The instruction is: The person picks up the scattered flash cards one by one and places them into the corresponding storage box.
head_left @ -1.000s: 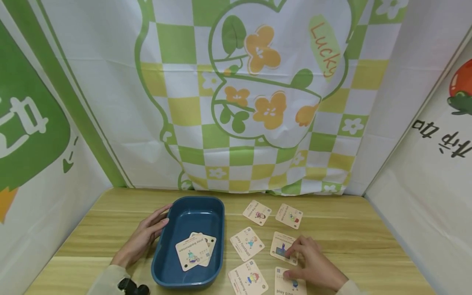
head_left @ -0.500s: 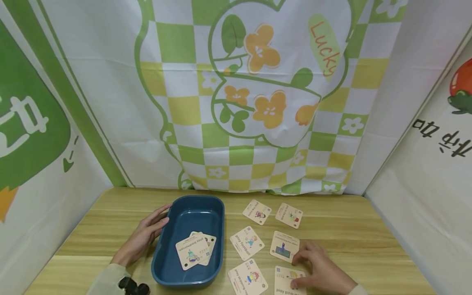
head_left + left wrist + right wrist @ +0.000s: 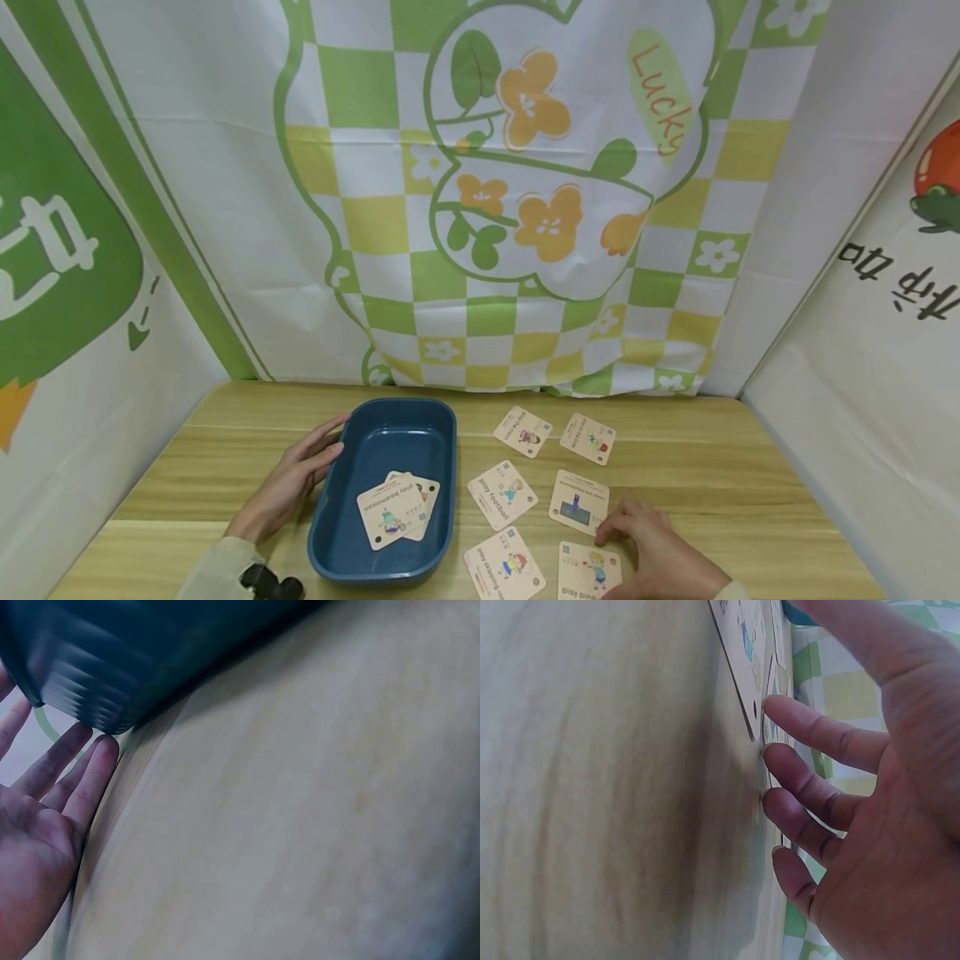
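My left hand (image 3: pixel 288 483) rests against the left side of a deep blue plastic tray (image 3: pixel 450 467), its fingers straight along the wall; in the left wrist view the fingertips (image 3: pixel 105 754) meet the tray's outer wall. Inside the tray lie overlapping square cards, a "play badminton" card (image 3: pixel 392 510) on top. My right hand (image 3: pixel 656 550) is at the right edge of a "play ping..." card (image 3: pixel 585 567), thumb at its lower part and index finger by its upper right corner. In the right wrist view the loosely bent fingers (image 3: pixel 795 769) reach the tabletop beside the card.
More picture cards lie flat right of the tray: a "play football" card (image 3: pixel 501 493), a skipping-rope card (image 3: pixel 504 567), a card with a blue figure (image 3: pixel 579 500) and two farther cards (image 3: pixel 522 432). Behind the wooden table (image 3: pixel 712 467) hangs a checked fabric curtain (image 3: pixel 495 317).
My right hand has drawn back to the right and nearer me, off the blue-figure card. Its thumb slid down the ping card, uncovering the picture. The left hand and tray stayed put.
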`<action>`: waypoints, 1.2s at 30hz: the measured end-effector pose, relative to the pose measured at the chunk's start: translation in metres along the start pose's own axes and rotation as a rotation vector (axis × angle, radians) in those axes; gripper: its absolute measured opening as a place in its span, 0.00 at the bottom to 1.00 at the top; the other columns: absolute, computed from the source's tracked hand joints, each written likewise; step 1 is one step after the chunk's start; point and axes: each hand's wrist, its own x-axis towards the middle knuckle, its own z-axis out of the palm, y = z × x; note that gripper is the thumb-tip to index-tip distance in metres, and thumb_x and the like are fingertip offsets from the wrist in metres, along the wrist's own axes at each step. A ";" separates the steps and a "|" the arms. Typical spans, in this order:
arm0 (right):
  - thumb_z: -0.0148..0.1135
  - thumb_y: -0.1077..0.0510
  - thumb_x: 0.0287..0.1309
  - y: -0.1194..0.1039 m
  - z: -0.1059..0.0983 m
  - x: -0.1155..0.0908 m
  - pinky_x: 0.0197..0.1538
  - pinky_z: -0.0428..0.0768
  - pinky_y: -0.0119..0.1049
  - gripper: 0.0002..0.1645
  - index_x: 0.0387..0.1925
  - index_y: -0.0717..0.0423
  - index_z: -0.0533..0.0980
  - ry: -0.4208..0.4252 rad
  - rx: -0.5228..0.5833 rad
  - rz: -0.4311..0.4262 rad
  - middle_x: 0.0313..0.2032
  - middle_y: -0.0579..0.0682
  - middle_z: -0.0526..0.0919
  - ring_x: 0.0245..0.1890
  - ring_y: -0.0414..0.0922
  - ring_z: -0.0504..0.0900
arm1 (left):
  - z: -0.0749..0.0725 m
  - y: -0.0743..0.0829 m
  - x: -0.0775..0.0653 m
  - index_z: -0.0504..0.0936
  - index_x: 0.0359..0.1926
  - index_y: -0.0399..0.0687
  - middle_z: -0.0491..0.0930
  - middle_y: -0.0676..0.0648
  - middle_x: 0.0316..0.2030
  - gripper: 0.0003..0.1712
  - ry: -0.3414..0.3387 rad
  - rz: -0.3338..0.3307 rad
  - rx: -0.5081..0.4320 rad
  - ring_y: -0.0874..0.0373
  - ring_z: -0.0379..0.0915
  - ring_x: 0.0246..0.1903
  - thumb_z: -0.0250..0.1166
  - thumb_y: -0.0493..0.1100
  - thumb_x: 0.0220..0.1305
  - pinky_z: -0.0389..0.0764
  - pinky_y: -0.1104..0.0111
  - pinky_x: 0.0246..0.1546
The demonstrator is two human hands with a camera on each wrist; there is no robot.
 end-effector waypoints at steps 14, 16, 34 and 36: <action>0.83 0.27 0.30 0.000 0.002 -0.001 0.45 0.61 0.37 0.41 0.43 0.39 0.75 0.001 -0.035 -0.080 0.41 0.34 0.69 0.45 0.35 0.64 | 0.000 0.000 0.000 0.52 0.80 0.44 0.51 0.30 0.76 0.35 -0.003 -0.003 -0.009 0.68 0.72 0.59 0.53 0.47 0.80 0.76 0.74 0.56; 0.83 0.28 0.30 0.001 0.002 0.000 0.45 0.60 0.36 0.40 0.43 0.39 0.75 -0.004 -0.034 -0.088 0.41 0.34 0.68 0.45 0.35 0.64 | -0.001 -0.001 0.001 0.52 0.80 0.45 0.51 0.31 0.76 0.35 -0.002 -0.008 -0.008 0.69 0.72 0.58 0.53 0.47 0.80 0.76 0.74 0.56; 0.84 0.31 0.31 -0.001 0.000 0.003 0.43 0.59 0.35 0.41 0.41 0.45 0.72 -0.038 0.012 -0.029 0.37 0.38 0.67 0.41 0.36 0.62 | -0.001 -0.001 0.001 0.52 0.80 0.44 0.52 0.30 0.75 0.35 -0.004 0.001 -0.019 0.68 0.73 0.58 0.53 0.47 0.80 0.76 0.73 0.56; 0.84 0.32 0.30 -0.001 0.000 0.003 0.44 0.60 0.35 0.41 0.40 0.45 0.72 -0.037 0.012 -0.018 0.37 0.39 0.68 0.41 0.36 0.62 | -0.001 -0.001 0.001 0.52 0.80 0.44 0.52 0.30 0.75 0.35 -0.004 0.003 -0.019 0.68 0.73 0.58 0.53 0.47 0.80 0.76 0.73 0.56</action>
